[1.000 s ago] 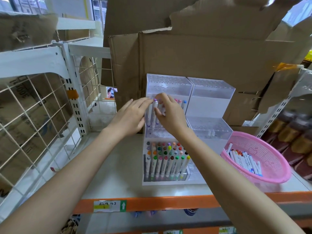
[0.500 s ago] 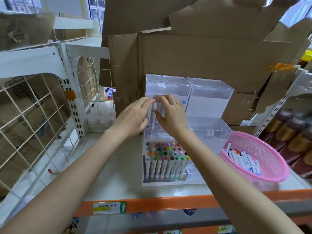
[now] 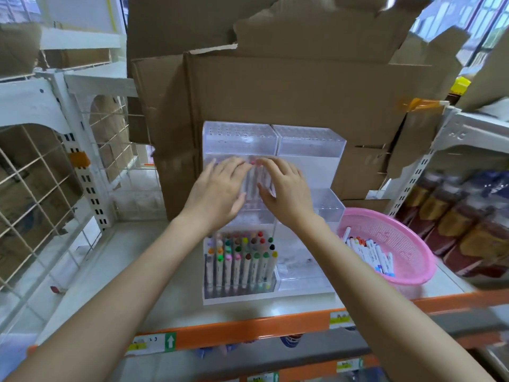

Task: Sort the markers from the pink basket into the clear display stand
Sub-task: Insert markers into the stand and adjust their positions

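Clear display stand sits on a pale shelf, its stepped tiers rising toward the back. Just right of it rests the pink basket, holding a loose heap of white markers. The left hand and right hand reach to the stand's middle left tier, fingers stretched out rather than curled, laid against upright markers standing between them; blur hides finer contact. The front left tier is packed with colour-capped markers.
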`<state>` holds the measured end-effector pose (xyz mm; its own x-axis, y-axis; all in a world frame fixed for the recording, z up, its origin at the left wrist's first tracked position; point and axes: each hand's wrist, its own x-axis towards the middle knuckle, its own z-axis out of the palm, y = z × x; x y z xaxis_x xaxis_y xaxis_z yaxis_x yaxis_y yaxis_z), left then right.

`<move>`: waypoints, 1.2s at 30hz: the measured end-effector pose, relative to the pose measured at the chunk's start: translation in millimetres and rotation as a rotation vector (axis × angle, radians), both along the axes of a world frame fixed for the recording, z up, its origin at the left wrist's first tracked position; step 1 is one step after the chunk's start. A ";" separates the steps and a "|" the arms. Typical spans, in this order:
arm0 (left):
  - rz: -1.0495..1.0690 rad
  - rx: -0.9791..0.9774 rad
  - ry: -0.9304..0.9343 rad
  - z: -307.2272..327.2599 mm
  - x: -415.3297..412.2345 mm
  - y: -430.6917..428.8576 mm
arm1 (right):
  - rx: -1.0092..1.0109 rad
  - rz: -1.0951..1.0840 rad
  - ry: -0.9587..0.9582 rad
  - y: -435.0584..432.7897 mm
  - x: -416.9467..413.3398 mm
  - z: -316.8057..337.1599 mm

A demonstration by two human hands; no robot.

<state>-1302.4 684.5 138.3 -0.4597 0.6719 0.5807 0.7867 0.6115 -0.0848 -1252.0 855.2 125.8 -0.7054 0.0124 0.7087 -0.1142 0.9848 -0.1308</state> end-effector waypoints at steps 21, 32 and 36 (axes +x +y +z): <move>-0.185 -0.279 -0.216 -91.5 138.5 289.4 | -0.156 -0.289 -0.449 257.3 159.2 -99.1; -0.012 -0.434 -0.535 -125.2 108.4 329.1 | -0.205 -0.339 -0.776 281.3 127.2 -115.4; 0.041 -0.503 -0.586 -127.8 109.2 330.4 | -0.239 -0.387 -0.853 284.7 123.0 -116.8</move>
<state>-1193.2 1014.8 10.5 -0.6279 0.7663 -0.1360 0.7664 0.6392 0.0631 -1129.0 1139.9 9.0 -0.8987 0.4290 -0.0909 0.4383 0.8712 -0.2212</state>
